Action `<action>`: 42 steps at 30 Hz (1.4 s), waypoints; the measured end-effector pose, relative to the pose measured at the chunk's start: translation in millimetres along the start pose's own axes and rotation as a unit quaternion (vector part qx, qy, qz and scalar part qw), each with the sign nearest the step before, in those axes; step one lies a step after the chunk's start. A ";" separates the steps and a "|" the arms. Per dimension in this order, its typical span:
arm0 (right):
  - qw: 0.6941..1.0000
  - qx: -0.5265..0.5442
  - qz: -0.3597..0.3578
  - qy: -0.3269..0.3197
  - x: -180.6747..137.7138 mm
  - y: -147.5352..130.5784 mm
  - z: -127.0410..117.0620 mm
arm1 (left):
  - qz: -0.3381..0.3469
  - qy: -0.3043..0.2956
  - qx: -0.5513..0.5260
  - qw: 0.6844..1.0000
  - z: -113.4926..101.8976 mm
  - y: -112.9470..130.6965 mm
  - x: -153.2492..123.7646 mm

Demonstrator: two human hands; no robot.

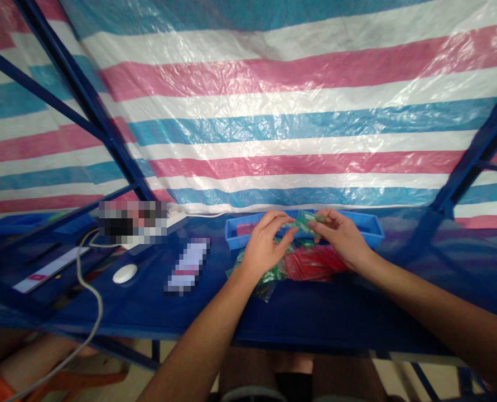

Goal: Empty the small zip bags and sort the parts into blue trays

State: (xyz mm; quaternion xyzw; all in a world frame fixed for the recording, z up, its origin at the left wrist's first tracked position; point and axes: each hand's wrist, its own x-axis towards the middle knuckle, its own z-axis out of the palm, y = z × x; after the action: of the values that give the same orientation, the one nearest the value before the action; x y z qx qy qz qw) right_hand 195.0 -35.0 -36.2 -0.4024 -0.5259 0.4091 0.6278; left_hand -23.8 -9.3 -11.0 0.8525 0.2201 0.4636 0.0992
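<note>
My right hand pinches a small clear-green plastic packet between thumb and fingers, over the front of a long blue tray. Just left of that packet is my left hand, its thumb and fingers curved and apart, fingertips close to the packet's edge. Whatever the packet contains is too small to make out. Below my hands, red plastic packets lie in a heap on the blue table, in front of the tray. More green packets lie partly under my left wrist.
On the blue table to the left are a blurred-out phone-like object, a round white object and a white cable. Blue metal posts frame a striped plastic sheet behind. Another person's leg shows at lower left.
</note>
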 end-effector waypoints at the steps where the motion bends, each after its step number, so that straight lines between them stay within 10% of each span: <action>1: 1.000 -0.001 -0.002 -0.005 -0.4 -1.5 -0.2 | 0.004 -0.020 -0.008 1.000 0.2 0.0 0.2; 6: 0.994 0.010 0.018 -0.103 -5.9 -14.2 5.6 | -0.022 -0.041 0.005 0.999 2.6 -3.8 -0.2; 13: 0.999 -0.040 -0.034 0.004 -1.9 -8.9 5.5 | -0.096 0.003 -0.015 0.995 1.7 -6.4 1.1; 25: 1.000 -0.024 -0.012 0.013 1.4 -3.3 1.2 | -0.027 0.036 -0.029 0.999 2.0 -4.5 1.4; 32: 0.996 0.018 0.014 -0.091 -7.9 -8.7 11.8 | -0.032 -0.019 -0.022 0.999 4.6 -7.5 -0.8; 38: 0.999 -0.032 -0.037 -0.010 -2.5 -3.0 4.6 | -0.062 0.003 0.000 0.998 1.0 -6.1 0.0; 42: 0.990 -0.095 -0.080 -0.063 -2.0 2.1 0.4 | -0.054 -0.027 -0.024 0.998 3.9 -5.2 -0.9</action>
State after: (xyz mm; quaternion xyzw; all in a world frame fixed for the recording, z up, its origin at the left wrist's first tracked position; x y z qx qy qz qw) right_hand 194.2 -36.1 -38.7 -0.3903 -0.6316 0.3300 0.5829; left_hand -22.4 -5.0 -15.7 0.8489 0.2519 0.4394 0.1509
